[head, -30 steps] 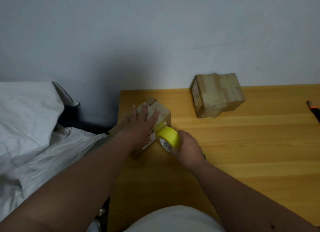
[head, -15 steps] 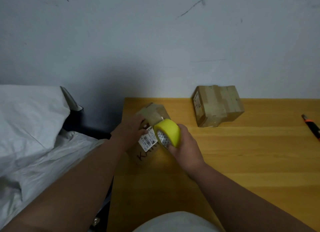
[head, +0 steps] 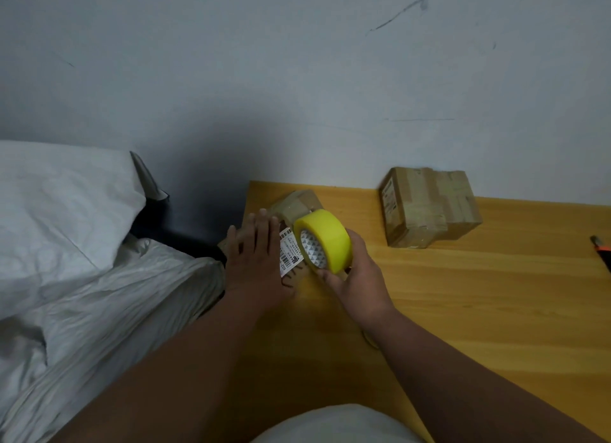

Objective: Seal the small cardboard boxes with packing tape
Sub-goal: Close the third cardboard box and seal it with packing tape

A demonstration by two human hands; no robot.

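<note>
A small cardboard box (head: 299, 206) with a white barcode label stands tilted at the table's left edge. My left hand (head: 256, 259) lies flat against its near side, fingers straight, covering much of it. My right hand (head: 355, 274) grips a yellow roll of packing tape (head: 325, 239) and holds it against the box's right side. A second cardboard box (head: 428, 207), wrapped in clear tape, sits at the back of the wooden table (head: 479, 303) by the wall.
A bed with white bedding (head: 66, 244) runs along the table's left side. A black and orange tool (head: 603, 252) pokes in at the right edge. The grey wall closes the table's far side.
The box has been tipped up from lying flat, label now facing me. My left hand went from gripping its side to pressing flat. The tape roll rose and moved along the box.
</note>
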